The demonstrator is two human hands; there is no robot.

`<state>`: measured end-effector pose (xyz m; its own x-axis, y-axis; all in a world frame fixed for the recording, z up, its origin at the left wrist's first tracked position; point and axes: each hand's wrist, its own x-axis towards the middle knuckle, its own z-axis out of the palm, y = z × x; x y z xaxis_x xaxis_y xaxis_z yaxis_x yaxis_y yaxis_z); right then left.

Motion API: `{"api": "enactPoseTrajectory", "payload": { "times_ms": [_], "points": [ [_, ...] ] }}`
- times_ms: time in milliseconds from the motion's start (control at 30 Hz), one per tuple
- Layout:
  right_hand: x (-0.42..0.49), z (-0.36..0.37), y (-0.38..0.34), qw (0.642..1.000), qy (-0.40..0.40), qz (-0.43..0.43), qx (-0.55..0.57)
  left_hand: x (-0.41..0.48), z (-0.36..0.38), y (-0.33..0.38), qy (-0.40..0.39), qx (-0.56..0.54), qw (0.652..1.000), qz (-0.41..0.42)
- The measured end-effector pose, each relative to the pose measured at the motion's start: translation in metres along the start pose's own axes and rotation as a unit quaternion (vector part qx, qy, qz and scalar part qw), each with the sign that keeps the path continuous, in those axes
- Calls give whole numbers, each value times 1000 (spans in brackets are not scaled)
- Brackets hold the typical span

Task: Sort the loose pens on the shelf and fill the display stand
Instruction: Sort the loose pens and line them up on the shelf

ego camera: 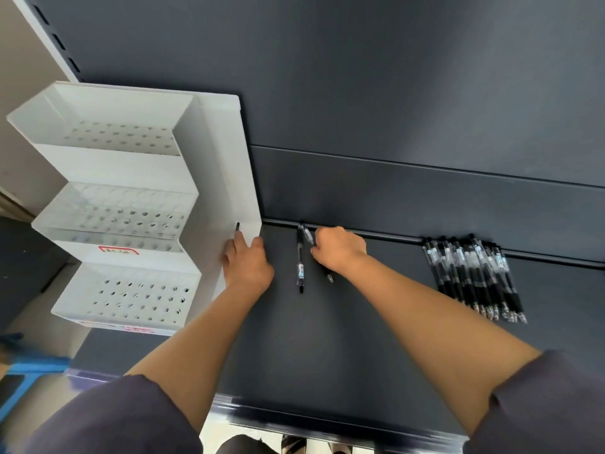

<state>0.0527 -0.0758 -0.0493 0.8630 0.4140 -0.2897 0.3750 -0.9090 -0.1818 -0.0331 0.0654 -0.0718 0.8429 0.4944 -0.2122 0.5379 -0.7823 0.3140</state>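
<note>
A white three-tier display stand (pixel 226 178) with rows of holes stands at the left of the dark shelf (pixel 360 339). My left hand (pixel 247 263) is beside the stand's right wall and holds a black pen (pixel 237 227) whose tip pokes up above the fingers. My right hand (pixel 339 249) grips a clear black pen (pixel 307 235) that lies slanted under it, its tip showing at the lower side. One loose pen (pixel 300 260) lies on the shelf between my hands. A bundle of several black pens (pixel 474 276) lies at the right.
The shelf's dark back panel (pixel 393 109) rises behind, with a ridge along its foot. The shelf's front edge (pixel 327 421) runs below my forearms. A blue stool (pixel 23 378) stands on the floor at the lower left.
</note>
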Motion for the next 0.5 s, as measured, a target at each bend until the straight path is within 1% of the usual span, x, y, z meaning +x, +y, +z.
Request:
{"api": "enactPoseTrajectory", "payload": {
  "times_ms": [133,300,433,500],
  "points": [
    [-1,0,-3,1000,0,16,6,-9,3,-2,16,-41,997,61],
    [-4,-1,-6,999,-37,33,8,-12,9,11,-6,-17,993,116],
    [-6,-3,3,994,-65,58,63,-5,10,24,-12,-122,988,92],
    [-7,-4,12,989,-80,68,101,0,10,30,-8,-150,985,81]
  ]
}}
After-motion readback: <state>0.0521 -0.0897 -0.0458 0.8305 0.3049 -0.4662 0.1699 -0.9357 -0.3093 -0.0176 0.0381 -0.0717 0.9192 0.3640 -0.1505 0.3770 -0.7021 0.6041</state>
